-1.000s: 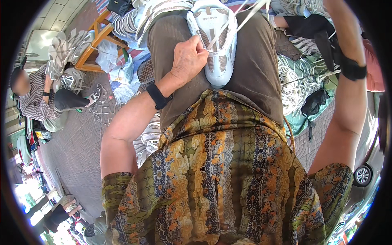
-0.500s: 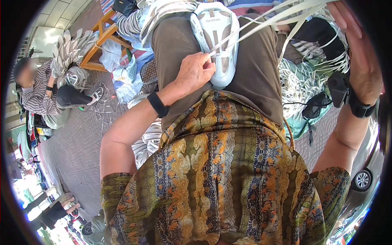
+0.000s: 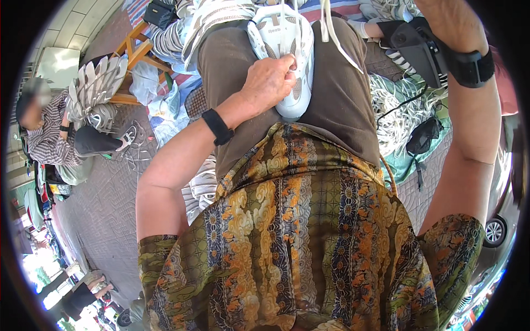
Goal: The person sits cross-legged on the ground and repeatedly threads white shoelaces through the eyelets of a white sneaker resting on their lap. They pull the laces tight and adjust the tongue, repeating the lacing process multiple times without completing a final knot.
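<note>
White shoe (image 3: 273, 39) on brown trousers (image 3: 339, 83), left grip (image 3: 267, 83) pinching lace (image 3: 283, 22), right grip (image 3: 455, 25) cannot tell, patterned paving (image 3: 113, 204) around

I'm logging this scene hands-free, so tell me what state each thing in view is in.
White shoe: on the lap, toe toward the person
White laces: loose strands, some running out the top edge
Left hand: pinched closed at the laces
Right hand: fingers out of frame, cannot tell
White strips: heaped, tangled
Clear plastic bag: crumpled
Left wristband: fastened

White shoe upper (image 3: 305, 62), beige panels (image 3: 298, 86), laces (image 3: 324, 25) trailing
</note>
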`<state>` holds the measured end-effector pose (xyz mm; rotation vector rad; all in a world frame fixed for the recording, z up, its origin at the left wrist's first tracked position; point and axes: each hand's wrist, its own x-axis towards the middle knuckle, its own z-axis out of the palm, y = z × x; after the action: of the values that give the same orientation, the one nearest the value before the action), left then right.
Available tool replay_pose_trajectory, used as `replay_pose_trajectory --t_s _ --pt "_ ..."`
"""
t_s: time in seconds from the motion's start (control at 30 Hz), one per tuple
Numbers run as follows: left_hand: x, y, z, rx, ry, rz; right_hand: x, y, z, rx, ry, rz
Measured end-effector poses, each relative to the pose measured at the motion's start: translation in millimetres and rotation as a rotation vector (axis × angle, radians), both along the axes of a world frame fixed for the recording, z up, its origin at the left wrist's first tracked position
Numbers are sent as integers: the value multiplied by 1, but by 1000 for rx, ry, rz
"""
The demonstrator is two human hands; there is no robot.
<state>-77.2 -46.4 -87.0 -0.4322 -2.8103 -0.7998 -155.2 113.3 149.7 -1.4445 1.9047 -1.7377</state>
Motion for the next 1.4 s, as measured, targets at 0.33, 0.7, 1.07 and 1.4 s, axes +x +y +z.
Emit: replay_pose_trajectory --t_s 0.33,0.7,1.07,1.4 --pt "19 14 -8 18 -331 -260 1 4 -17 23 -73 -10" --pt "10 -9 -5 57 51 -45 -8 -3 -25 21 -121 -1" --pt "-14 2 -4 -205 21 -65 -24 -3 -35 13 -56 33" --pt "16 4 -6 17 -60 -129 -24 -3 -49 10 -82 54"
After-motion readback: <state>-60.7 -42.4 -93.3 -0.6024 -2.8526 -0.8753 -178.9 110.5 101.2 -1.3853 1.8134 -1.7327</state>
